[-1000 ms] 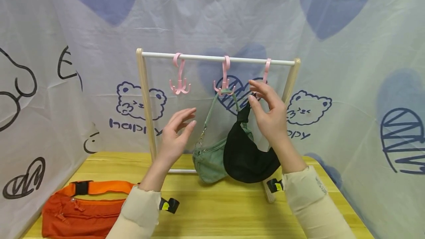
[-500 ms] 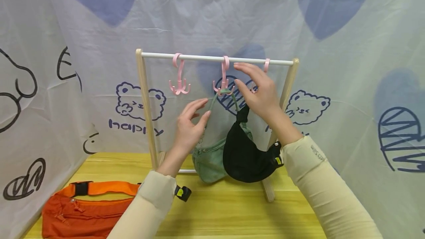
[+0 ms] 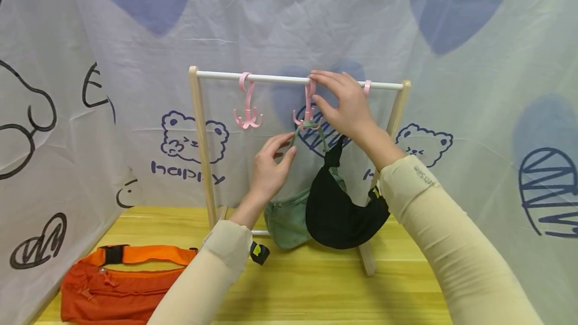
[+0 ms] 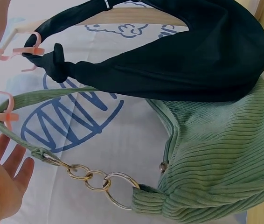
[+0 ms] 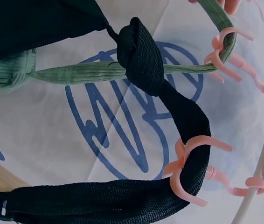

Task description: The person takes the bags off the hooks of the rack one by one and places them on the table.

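Note:
A green corduroy bag [image 3: 289, 217] hangs by its strap [image 4: 38, 97] from the middle pink hook [image 3: 308, 107]. In front of it a black bag [image 3: 336, 209] hangs by its knotted strap [image 5: 192, 116] from the right pink hook [image 5: 220, 175]. My left hand [image 3: 273, 167] is beside the green strap, thumb and fingers apart, fingertips close to the hook's prongs. My right hand [image 3: 345, 104] is raised to the rod [image 3: 271, 78], fingertips at the top of the middle hook and thumb lower beside its stem. Whether the fingertips touch is unclear.
A third pink hook [image 3: 248, 109] hangs at the rod's left, bearing nothing. Wooden posts [image 3: 203, 144] hold up the rod on the yellow wood-grain table [image 3: 289, 295]. An orange-red waist bag [image 3: 122, 290] lies at the front left. A printed cloth [image 3: 253, 14] stands behind.
My right hand has moved left and up from the black bag's strap to the middle hook's top. My left hand has moved right and up to the green strap. The bags still hang.

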Available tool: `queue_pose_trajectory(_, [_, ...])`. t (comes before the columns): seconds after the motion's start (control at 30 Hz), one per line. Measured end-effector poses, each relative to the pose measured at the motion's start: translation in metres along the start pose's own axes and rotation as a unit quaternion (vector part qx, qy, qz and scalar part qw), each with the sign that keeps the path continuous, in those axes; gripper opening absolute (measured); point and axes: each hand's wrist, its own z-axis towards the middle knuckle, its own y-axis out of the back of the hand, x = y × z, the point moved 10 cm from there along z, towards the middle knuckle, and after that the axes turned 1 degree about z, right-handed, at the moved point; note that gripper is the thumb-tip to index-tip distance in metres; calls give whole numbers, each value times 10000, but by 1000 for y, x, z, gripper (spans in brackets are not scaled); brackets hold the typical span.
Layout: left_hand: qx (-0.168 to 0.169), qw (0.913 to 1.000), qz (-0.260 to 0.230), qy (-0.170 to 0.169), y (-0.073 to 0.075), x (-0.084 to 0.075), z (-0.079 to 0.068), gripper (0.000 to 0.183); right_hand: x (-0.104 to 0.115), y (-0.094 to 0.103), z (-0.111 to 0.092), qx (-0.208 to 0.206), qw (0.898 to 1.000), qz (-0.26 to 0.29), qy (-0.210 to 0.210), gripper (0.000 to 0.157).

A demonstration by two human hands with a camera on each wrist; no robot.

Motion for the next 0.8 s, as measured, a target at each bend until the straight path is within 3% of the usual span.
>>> queue_pose_trajectory(0.23, [-80, 9999, -120, 64, -3, 1, 4, 31, -8, -5, 5, 77, 9998, -64, -197, 38])
queue_pose_trajectory(0.43, [-208, 9987, -236, 399, -4, 8, 8, 27, -8, -7, 7, -101, 9996, -29, -258, 36])
queue_pose_trajectory(0.6, [-314, 9960, -503, 675, -5, 13, 8, 26, -11, -8, 6, -63, 9983, -51, -577, 35])
queue_pose_trajectory(0.8, [-484, 9926, -729, 844, -9, 16, 11, 24, -14, -9, 2, -115, 9976, 13, -675, 36])
